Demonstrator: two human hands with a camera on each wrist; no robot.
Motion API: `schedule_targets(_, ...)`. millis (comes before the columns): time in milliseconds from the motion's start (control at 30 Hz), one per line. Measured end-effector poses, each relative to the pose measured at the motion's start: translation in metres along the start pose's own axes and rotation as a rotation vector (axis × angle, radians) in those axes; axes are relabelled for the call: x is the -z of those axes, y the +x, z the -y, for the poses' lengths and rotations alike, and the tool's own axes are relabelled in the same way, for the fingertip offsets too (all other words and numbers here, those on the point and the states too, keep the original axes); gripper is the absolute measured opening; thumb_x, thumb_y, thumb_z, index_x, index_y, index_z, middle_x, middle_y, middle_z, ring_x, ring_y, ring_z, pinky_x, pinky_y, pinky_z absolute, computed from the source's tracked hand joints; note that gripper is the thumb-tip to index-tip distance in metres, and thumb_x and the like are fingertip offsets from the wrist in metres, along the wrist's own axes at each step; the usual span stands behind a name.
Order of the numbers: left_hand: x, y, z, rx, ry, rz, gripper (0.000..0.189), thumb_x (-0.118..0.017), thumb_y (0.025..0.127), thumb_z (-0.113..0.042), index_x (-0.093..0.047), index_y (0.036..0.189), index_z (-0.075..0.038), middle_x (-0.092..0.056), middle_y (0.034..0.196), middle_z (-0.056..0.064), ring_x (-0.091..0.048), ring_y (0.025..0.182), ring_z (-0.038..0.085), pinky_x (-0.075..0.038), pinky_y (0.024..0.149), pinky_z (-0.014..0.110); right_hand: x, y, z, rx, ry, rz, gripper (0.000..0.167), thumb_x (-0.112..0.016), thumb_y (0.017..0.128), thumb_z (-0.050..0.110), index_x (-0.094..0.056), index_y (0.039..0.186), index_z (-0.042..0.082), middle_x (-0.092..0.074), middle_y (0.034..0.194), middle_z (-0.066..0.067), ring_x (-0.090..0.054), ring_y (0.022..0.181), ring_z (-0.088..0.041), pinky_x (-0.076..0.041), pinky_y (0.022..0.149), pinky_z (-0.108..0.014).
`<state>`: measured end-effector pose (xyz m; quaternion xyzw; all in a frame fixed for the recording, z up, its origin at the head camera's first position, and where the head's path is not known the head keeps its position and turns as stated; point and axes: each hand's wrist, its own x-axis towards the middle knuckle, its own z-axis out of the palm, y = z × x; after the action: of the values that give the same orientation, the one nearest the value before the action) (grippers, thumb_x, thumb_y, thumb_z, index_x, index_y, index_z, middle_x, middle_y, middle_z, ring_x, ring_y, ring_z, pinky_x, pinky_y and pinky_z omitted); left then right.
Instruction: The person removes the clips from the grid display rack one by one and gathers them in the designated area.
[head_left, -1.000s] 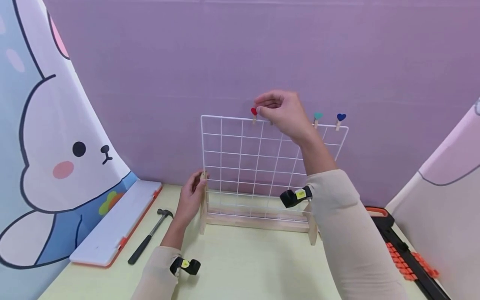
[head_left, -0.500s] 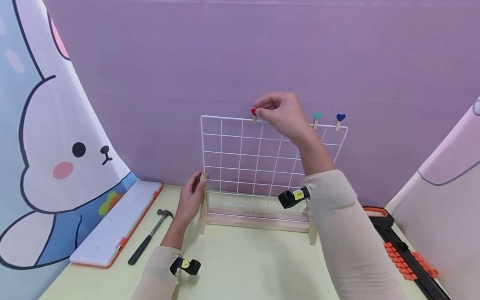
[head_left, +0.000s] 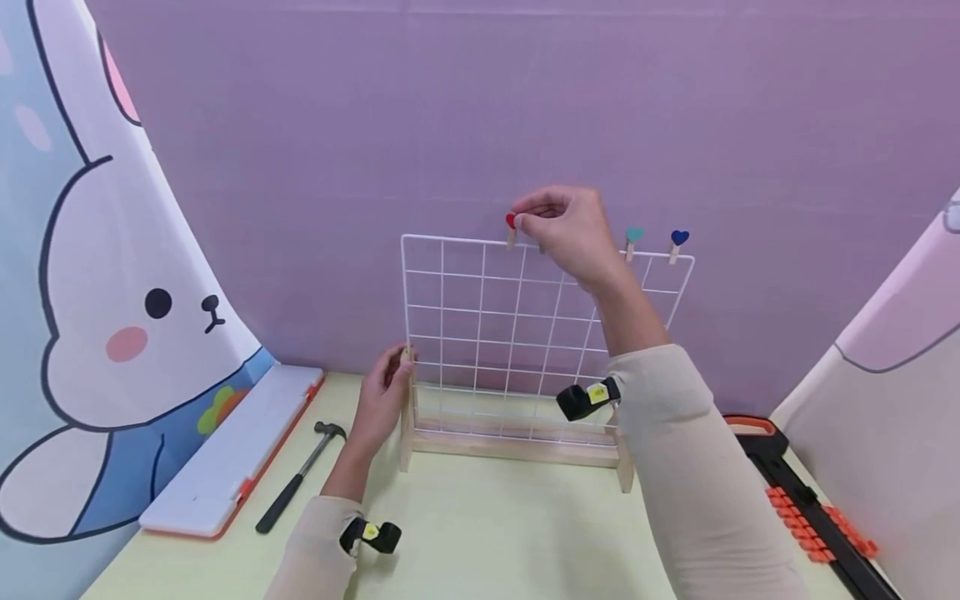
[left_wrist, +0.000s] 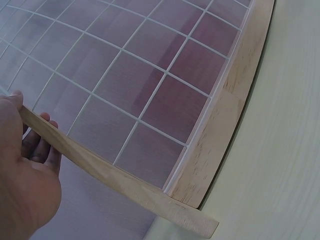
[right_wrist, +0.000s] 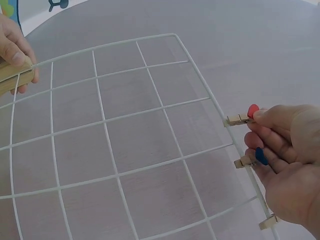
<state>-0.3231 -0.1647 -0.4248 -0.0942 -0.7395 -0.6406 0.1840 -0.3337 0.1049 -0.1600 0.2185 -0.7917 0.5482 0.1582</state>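
My right hand (head_left: 570, 229) pinches a small wooden clothespin with a red heart (right_wrist: 253, 110) between thumb and fingers, at the top wire of a white wire grid (head_left: 480, 308). Its wooden tip meets the wire; whether it clamps there I cannot tell. In the right wrist view, a clothespin with a blue heart (right_wrist: 261, 156) sits on the same wire under my fingers. Toward the grid's right end are clothespins with a green heart (head_left: 634, 234) and a dark blue heart (head_left: 679, 238). My left hand (head_left: 382, 400) grips the left wooden upright (left_wrist: 100, 170) of the grid's stand.
A claw hammer (head_left: 300, 475) lies left of the stand, beside a flat white case with an orange edge (head_left: 232, 458). On the right is a black tool holder with orange clips (head_left: 802, 492). A purple backdrop (head_left: 337, 125) rises behind the grid.
The red-heart clothespin has risen slightly relative to the top wire, pinched in my right hand. My left hand keeps its grip on the upright. The view has tilted a little.
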Motion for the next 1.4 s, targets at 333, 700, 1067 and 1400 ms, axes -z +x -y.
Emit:
schedule_targets(333,0.003,0.002,-0.002,-0.004,0.01,0.009,0.049,-0.049,0.11,-0.033,-0.046,0.152,-0.009,-0.059,0.147,0.015,-0.054,0.125,0.017,-0.045,0.095,0.009,0.024,-0.012,0.02,0.066,0.047,-0.015,0.017,-0.072,0.096,0.014,-0.077,0.111,0.007,-0.075,0.102,-0.001,-0.068,0.103,-0.022,-0.053,0.091,-0.023)
schedule_targets(700,0.006,0.002,0.0,-0.025,-0.02,0.006,0.046,-0.05,0.11,-0.027,-0.047,0.15,-0.005,-0.06,0.145,0.019,-0.056,0.124,0.018,-0.046,0.095,0.008,0.045,-0.026,0.017,0.092,0.068,-0.01,0.018,-0.074,0.094,0.011,-0.077,0.111,0.005,-0.078,0.099,0.001,-0.071,0.1,-0.016,-0.054,0.091,-0.018)
schedule_targets(1067,0.006,0.003,0.0,-0.028,0.001,0.005,0.049,-0.051,0.11,-0.032,-0.048,0.15,-0.005,-0.061,0.144,0.015,-0.056,0.125,0.023,-0.046,0.094,0.009,0.066,-0.046,-0.005,0.112,0.036,-0.035,0.016,-0.072,0.094,0.006,-0.076,0.109,0.001,-0.078,0.094,0.003,-0.073,0.091,-0.012,-0.057,0.086,-0.016)
schedule_targets(1400,0.005,0.001,0.0,-0.028,-0.014,0.007,0.047,-0.051,0.11,-0.03,-0.048,0.149,-0.005,-0.06,0.143,0.017,-0.056,0.124,0.022,-0.046,0.094,0.01,0.08,-0.065,-0.022,0.089,-0.032,-0.049,0.019,-0.073,0.095,0.011,-0.076,0.112,0.002,-0.079,0.098,0.009,-0.074,0.096,-0.011,-0.055,0.089,-0.014)
